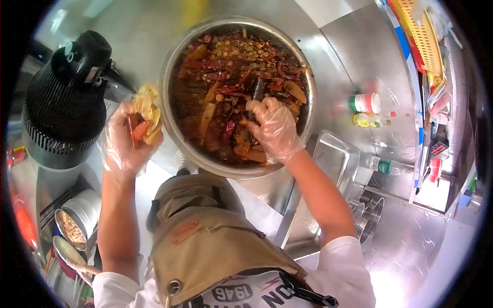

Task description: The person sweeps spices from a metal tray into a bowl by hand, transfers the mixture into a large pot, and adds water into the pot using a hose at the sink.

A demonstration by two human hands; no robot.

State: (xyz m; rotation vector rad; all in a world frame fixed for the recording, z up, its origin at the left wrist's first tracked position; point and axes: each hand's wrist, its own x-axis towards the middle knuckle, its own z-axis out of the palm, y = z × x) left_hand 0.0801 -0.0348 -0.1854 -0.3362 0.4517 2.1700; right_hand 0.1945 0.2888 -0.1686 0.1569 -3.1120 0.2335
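A wide steel pot (165, 110) holds dark red braising broth with dried chillies, peppercorns and chunks of food (210, 102). My right hand (275, 128), in a clear plastic glove, is over the pot's right side, fingers curled down among the food. A dark rod-like piece (259, 90) sticks up at its fingertips; what the fingers close on is mostly hidden. My left hand (127, 138), also gloved, is just left of the rim, closed around thin yellow food pieces (149, 110) and reddish-brown pieces (139, 129).
A black ribbed machine (67, 102) stands at the left. Below it is a metal container (90, 205) of small pale bits. A steel tray (308, 215) lies right of the pot, with bottles (385, 165), a white-and-red container (365, 102) and a yellow basket (426, 41) farther right.
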